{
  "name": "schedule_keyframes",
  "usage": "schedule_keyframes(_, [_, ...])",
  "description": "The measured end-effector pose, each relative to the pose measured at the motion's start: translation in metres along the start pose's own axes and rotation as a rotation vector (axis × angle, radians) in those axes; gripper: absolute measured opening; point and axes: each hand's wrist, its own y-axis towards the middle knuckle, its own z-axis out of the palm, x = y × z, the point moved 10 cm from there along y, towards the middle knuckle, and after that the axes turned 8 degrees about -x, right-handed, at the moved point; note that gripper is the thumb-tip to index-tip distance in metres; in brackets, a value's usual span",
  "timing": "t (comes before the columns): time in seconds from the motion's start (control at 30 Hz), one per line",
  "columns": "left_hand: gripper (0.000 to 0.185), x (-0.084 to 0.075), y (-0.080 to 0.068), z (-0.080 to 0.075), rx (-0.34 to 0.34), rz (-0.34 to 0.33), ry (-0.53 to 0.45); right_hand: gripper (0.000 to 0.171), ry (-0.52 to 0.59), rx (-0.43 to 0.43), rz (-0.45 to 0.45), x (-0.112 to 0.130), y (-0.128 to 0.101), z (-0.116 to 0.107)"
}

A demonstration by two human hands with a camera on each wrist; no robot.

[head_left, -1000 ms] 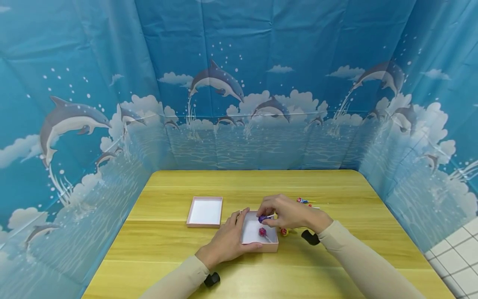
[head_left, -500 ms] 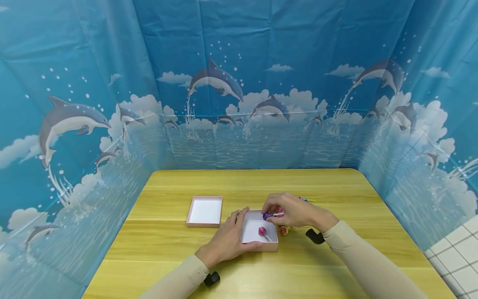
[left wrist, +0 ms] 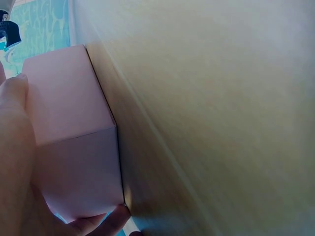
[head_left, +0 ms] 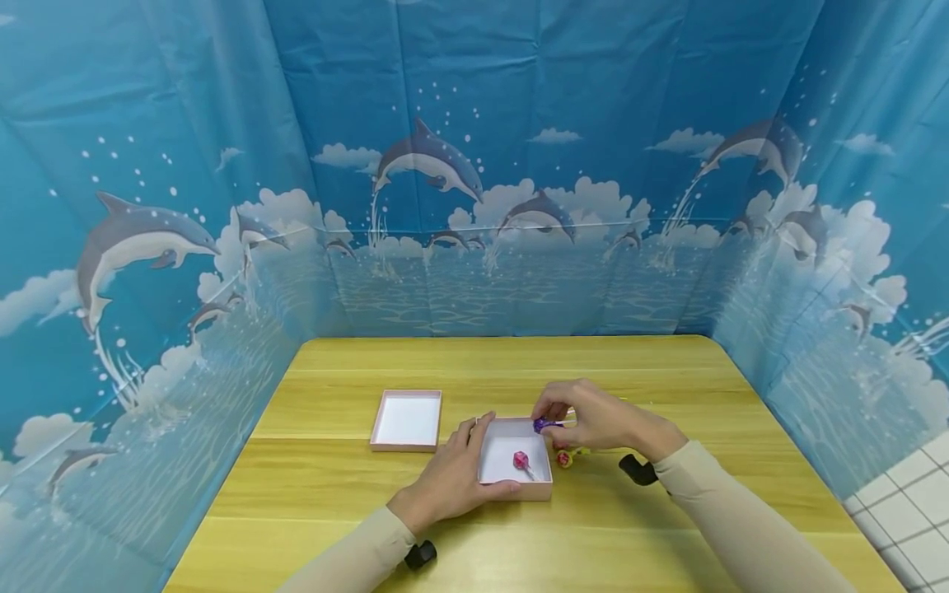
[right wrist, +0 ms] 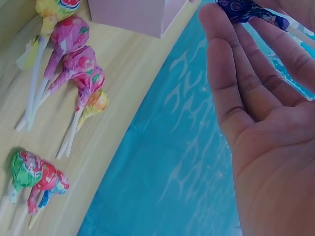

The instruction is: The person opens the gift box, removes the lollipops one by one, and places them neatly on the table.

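Note:
My left hand [head_left: 448, 478] grips a pink open-topped box [head_left: 535, 492], thumb along the near side and fingers on the left wall. Inside the box's white interior lies one pink-wrapped lollipop [head_left: 521, 460], its stick pointing toward the near right. At the box's far right corner, my right hand [head_left: 596, 422] pinches a purple-wrapped lollipop [head_left: 541, 425] between thumb and fingers, its white stick pointing right. The right wrist view shows this purple wrapper [right wrist: 241, 11] at the fingertips, with the box's pink wall [right wrist: 133, 14] beyond.
A shallow pink-edged lid [head_left: 408, 418] lies left of the box, white inside up. Several wrapped lollipops [right wrist: 71, 34] lie on the wooden table [head_left: 356, 511] right of the box, partly under the right hand. Another cluster includes a green lollipop [right wrist: 25, 168]. Dolphin-printed curtains [head_left: 474, 296] surround the table.
My right hand has carried the purple lollipop rightward, from over the box's interior to its far right corner. My left hand, the box and the pink lollipop inside have stayed in place.

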Motion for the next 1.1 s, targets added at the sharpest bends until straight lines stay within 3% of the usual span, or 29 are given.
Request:
schedule_keyframes(0.5, [0.124,0.002,-0.004,0.003,0.01,-0.017,0.001,0.017,-0.001,-0.028,0.027,-0.014,-0.013,-0.01])
schedule_keyframes(1.1, [0.124,0.0,-0.001,0.0,0.002,-0.002,0.015,0.025,-0.134,-0.073,0.036,-0.029,-0.028,-0.026])
